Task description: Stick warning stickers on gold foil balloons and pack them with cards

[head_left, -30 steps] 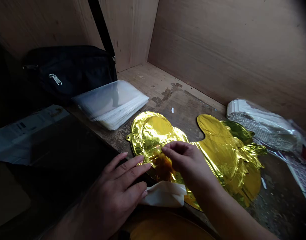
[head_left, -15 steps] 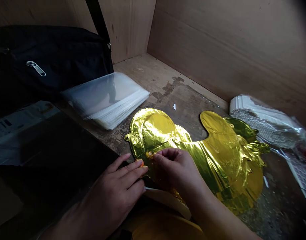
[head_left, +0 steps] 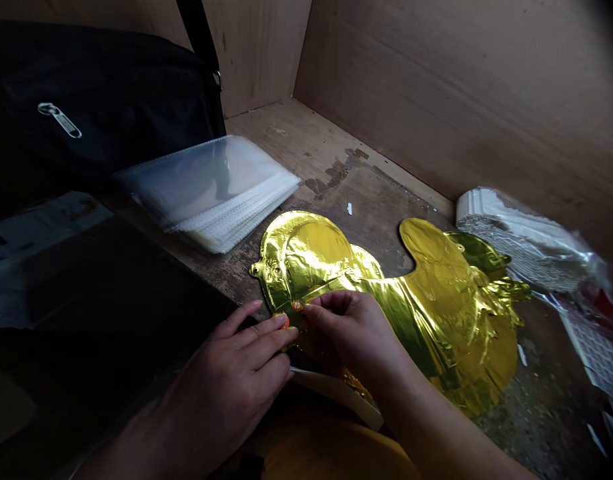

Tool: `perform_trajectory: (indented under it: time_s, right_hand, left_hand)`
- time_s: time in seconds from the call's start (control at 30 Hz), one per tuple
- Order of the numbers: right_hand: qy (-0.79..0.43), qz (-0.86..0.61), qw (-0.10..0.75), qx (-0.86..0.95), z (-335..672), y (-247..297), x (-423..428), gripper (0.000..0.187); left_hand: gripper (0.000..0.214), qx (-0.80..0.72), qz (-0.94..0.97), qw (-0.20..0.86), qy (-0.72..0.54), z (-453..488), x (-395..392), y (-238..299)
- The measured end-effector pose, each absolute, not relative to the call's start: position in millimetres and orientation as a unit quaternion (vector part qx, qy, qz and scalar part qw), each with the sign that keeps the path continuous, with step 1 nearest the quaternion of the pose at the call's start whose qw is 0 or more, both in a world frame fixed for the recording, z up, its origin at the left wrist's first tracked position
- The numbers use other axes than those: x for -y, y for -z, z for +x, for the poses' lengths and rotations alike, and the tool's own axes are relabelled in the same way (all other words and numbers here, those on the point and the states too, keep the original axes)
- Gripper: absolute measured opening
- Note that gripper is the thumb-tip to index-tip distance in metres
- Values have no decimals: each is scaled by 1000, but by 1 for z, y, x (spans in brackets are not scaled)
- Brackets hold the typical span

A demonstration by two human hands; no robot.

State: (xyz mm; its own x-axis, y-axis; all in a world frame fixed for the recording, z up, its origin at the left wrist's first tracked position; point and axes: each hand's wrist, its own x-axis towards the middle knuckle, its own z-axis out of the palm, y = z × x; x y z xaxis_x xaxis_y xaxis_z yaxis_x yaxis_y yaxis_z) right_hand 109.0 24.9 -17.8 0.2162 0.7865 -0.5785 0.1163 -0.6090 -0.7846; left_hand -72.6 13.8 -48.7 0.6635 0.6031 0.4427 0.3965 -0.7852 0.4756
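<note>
**Foil balloon (head_left: 436, 293) between bag (head_left: 131, 100) and bundle (head_left: 511, 233)**

The foil balloon lies mid-desk (head_left: 381, 207). The left hand (head_left: 246, 367) is at its near left edge; the right hand (head_left: 351, 327) is over its near part, with a tag (head_left: 297, 305) just left of the fingertips, between the two hands. A paper strip (head_left: 336, 390) lies below the hands, at the near side.

Behind and left of the balloon is a stack of plastic sleeves (head_left: 211, 193), the bag standing behind it. A strap (head_left: 199, 30) rises from the bag's right end, in front of the left wall (head_left: 256, 53).

The bundle lies right of the balloon, near the right wall (head_left: 461, 87); a printed sheet (head_left: 591, 340) is before it. One scrap (head_left: 349, 209) lies behind the balloon.
</note>
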Motion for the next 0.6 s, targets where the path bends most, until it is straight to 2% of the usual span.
perform_trajectory:
  time_s: [0.17, 0.4, 0.5, 0.6]
  right_hand:
    - [-506, -737, 269, 357, 108, 12, -25, 24]
    - [-392, -772, 226, 446, 102, 20, -21, 21]
    - [-294, -778, 188, 522, 103, 21, -19, 18]
    - [-129, -766, 174, 605, 109, 17, -14, 11]
  left_hand:
    - [11, -276, 897, 174, -298, -74, -12, 48]
    - [12, -277, 895, 182, -299, -73, -12, 54]
    - [12, -278, 893, 186, -303, -74, -13, 56]
    - [13, -286, 893, 184, -296, -74, -14, 56]
